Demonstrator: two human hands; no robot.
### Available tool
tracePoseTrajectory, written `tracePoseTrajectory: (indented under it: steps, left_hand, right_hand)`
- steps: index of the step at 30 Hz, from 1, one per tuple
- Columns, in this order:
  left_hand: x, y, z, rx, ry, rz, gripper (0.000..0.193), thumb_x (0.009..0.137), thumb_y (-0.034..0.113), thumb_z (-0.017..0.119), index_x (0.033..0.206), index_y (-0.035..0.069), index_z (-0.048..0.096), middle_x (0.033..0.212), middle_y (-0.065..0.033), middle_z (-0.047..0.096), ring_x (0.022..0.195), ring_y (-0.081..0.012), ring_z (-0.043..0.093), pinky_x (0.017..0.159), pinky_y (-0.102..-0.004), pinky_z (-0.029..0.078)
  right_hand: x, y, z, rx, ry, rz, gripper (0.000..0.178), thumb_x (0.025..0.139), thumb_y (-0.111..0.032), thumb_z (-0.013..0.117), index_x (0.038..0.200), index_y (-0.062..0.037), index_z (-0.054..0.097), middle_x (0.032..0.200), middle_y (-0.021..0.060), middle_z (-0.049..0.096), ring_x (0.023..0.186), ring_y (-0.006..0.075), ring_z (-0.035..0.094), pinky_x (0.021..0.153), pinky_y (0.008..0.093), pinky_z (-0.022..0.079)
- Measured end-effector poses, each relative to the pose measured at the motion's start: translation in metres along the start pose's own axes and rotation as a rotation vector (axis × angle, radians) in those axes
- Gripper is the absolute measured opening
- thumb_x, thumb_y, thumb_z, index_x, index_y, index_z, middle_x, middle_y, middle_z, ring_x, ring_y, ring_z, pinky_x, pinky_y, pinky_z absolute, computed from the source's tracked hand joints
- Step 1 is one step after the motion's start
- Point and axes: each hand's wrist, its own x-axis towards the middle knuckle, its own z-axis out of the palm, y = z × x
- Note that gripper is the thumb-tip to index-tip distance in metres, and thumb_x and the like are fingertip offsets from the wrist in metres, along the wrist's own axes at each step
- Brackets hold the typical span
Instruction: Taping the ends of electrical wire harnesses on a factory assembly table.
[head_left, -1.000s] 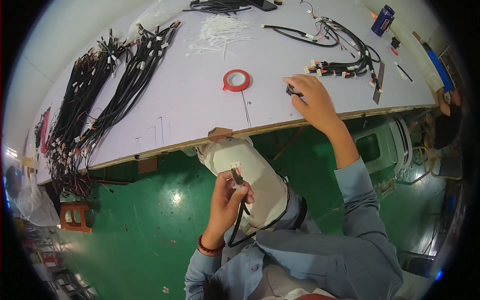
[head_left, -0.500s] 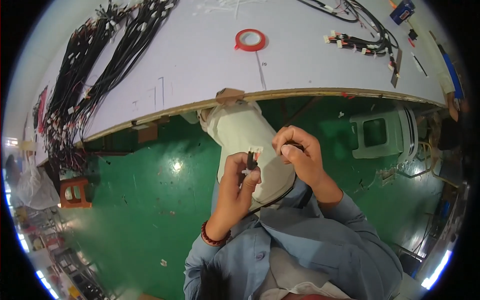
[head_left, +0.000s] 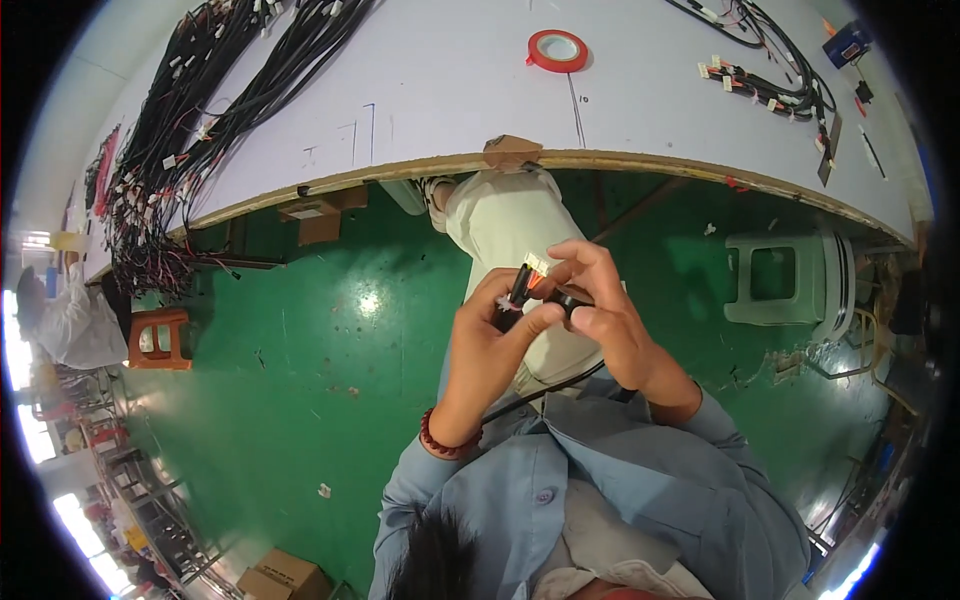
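My left hand [head_left: 480, 350] is closed on the end of a black-sleeved wire harness [head_left: 520, 284], above my lap. A white multi-pin connector [head_left: 537, 264] with short orange-red wires tops it, and a pale tie sits around the sleeve. Right beside it, my right hand [head_left: 615, 330] pinches a small dark roll [head_left: 572, 299] that looks like black tape. My left thumb reaches to the roll's edge, and the hands nearly meet. A black cable [head_left: 540, 393] trails across my lap below them.
The white table [head_left: 440, 110] ahead bears thick bundles of black harnesses [head_left: 270, 90] at left, a red tape roll [head_left: 557, 50] and more harnesses [head_left: 765, 95] at right. Brown tape covers its front edge. A pale stool [head_left: 780, 280] stands at right, an orange stool [head_left: 160, 338] at left.
My hands have come together, bringing the dark roll up against the harness in my left hand. The connector has tilted to the right. The whole view has shifted.
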Motion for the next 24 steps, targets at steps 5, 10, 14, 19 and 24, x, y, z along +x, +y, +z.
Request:
tracePoseTrajectory:
  steps: [5, 10, 14, 19, 24]
  left_hand:
    - [0.002, -0.003, -0.007, -0.081, 0.023, 0.072, 0.008, 0.085, 0.005, 0.063, 0.089, -0.002, 0.059, 0.094, -0.0051, 0.062, 0.082, -0.0091, 0.053, 0.072, -0.0215, 0.041]
    - [0.0, 0.0, -0.002, -0.045, 0.163, 0.13, 0.015, 0.086, 0.011, 0.063, 0.091, -0.003, 0.061, 0.079, -0.0003, 0.061, 0.073, -0.0061, 0.051, 0.066, -0.0197, 0.041]
    - [-0.001, 0.003, -0.006, -0.14, 0.192, 0.018, 0.013, 0.088, 0.011, 0.06, 0.091, -0.002, 0.058, 0.077, -0.0038, 0.06, 0.055, -0.0035, 0.042, 0.049, -0.018, 0.032]
    - [0.005, -0.001, -0.009, -0.372, 0.197, -0.063, 0.013, 0.089, 0.013, 0.059, 0.09, 0.0, 0.056, 0.065, 0.0014, 0.052, 0.047, -0.0021, 0.033, 0.042, -0.0187, 0.022]
    - [0.005, -0.003, -0.01, -0.453, 0.181, -0.093, 0.013, 0.088, 0.013, 0.06, 0.091, 0.001, 0.056, 0.062, 0.0045, 0.046, 0.046, -0.0018, 0.032, 0.042, -0.0188, 0.023]
  right_hand:
    - [0.0, 0.019, -0.008, -0.036, -0.022, -0.093, 0.037, 0.079, -0.01, 0.055, 0.112, -0.0034, 0.041, 0.109, 0.0107, 0.049, 0.091, 0.0124, 0.046, 0.08, 0.0267, 0.039]
    - [0.003, 0.019, -0.018, -0.139, -0.095, -0.087, 0.014, 0.079, -0.005, 0.063, 0.084, -0.0008, 0.051, 0.116, 0.0147, 0.05, 0.104, 0.0166, 0.051, 0.088, 0.0318, 0.041]
    - [0.004, 0.026, -0.016, 0.083, -0.085, -0.153, 0.017, 0.079, -0.007, 0.066, 0.073, -0.0001, 0.052, 0.119, 0.0187, 0.049, 0.1, 0.0221, 0.056, 0.089, 0.0374, 0.043]
    - [0.002, 0.034, -0.021, 0.256, -0.085, -0.168, 0.023, 0.08, -0.017, 0.068, 0.074, -0.0009, 0.053, 0.111, 0.0192, 0.048, 0.093, 0.0257, 0.059, 0.089, 0.0408, 0.044]
    - [0.007, 0.037, -0.027, 0.36, -0.177, -0.084, 0.027, 0.08, -0.019, 0.07, 0.073, -0.0011, 0.052, 0.106, 0.0183, 0.05, 0.087, 0.0233, 0.06, 0.084, 0.0385, 0.046]
